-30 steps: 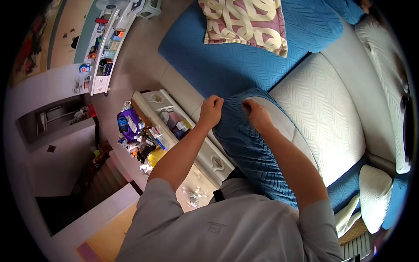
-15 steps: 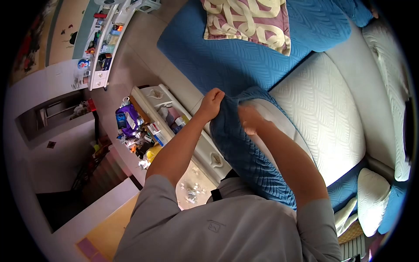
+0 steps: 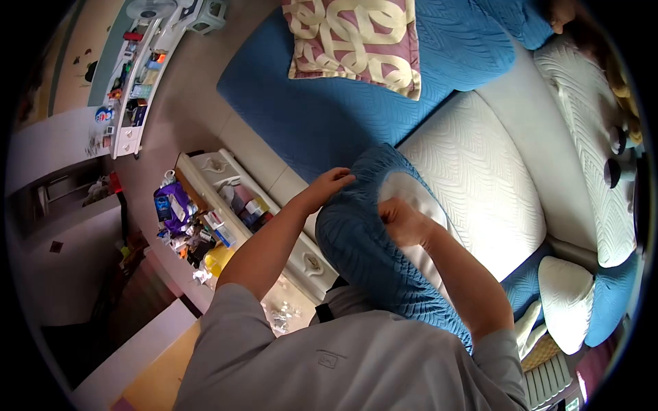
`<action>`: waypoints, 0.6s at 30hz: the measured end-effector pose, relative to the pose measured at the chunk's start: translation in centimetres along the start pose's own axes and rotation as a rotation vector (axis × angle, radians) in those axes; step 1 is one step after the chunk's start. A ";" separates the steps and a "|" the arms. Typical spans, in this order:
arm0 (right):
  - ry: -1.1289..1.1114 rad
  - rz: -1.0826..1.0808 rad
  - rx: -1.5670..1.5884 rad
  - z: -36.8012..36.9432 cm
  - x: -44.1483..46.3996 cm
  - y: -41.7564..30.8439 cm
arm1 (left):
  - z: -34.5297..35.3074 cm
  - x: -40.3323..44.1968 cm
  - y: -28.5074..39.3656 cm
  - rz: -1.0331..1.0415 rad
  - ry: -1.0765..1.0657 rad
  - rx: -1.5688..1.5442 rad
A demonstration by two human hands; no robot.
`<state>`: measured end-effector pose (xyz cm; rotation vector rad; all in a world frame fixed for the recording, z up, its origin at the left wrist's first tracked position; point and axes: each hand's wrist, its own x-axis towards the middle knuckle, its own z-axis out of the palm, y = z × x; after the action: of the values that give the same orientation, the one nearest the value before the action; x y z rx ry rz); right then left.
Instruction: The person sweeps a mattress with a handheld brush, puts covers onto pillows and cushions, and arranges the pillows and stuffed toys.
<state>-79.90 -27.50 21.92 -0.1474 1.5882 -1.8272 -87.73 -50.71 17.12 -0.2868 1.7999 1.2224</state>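
Observation:
A blue quilted sofa cover (image 3: 353, 236) wraps the rounded end of a pale seat cushion (image 3: 404, 186). Its gathered edge runs along the cushion's underside, which faces up in part. My left hand (image 3: 329, 188) rests against the outer side of the cover, fingers stretched out and not gripping. On the inner side, my right hand (image 3: 406, 222) is closed on the cover's edge, with its fingertips partly hidden by the fabric.
A sofa section in blue quilting (image 3: 274, 103) carries a patterned cushion (image 3: 353, 41). A white quilted seat (image 3: 480, 164) adjoins. At left stands a cabinet with a drawer (image 3: 250, 205), cluttered on top. Part of another person's hand (image 3: 562, 14) shows at upper right.
My left hand has let go of the raised fabric and moved lower, with fingers straightened. The cover now sits rounder over the cushion's end. My right hand has moved slightly down.

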 end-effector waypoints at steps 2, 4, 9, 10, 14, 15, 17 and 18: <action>0.010 0.000 -0.042 0.2 -0.8 -1.3 | 0.6 1.4 1.5 0.011 -0.010 0.137; 0.009 0.011 -0.123 0.2 -1.4 -2.6 | 1.5 2.9 2.9 0.051 -0.016 0.306; 0.051 -0.161 -0.264 1.3 -2.5 -3.0 | 3.7 5.7 4.9 0.224 -0.084 0.721; 0.061 -0.141 -0.180 1.7 -2.6 -2.3 | 3.8 6.5 4.7 0.265 -0.005 0.748; 0.024 -0.121 -0.226 2.6 -3.6 -2.9 | 4.9 9.3 5.9 0.333 0.228 0.852; 0.028 -0.138 -0.222 2.6 -3.7 -3.0 | 5.4 9.9 5.7 0.403 0.226 0.914; 0.072 -0.174 -0.227 2.6 -3.9 -2.9 | 7.2 9.0 4.4 0.437 0.149 0.868; 0.102 -0.186 -0.228 2.9 -4.0 -2.3 | 7.4 8.0 5.5 0.280 0.110 0.941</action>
<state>-76.40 -27.65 26.15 -0.3198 1.9089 -1.8104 -91.52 -39.67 13.58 0.4546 2.3482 0.4199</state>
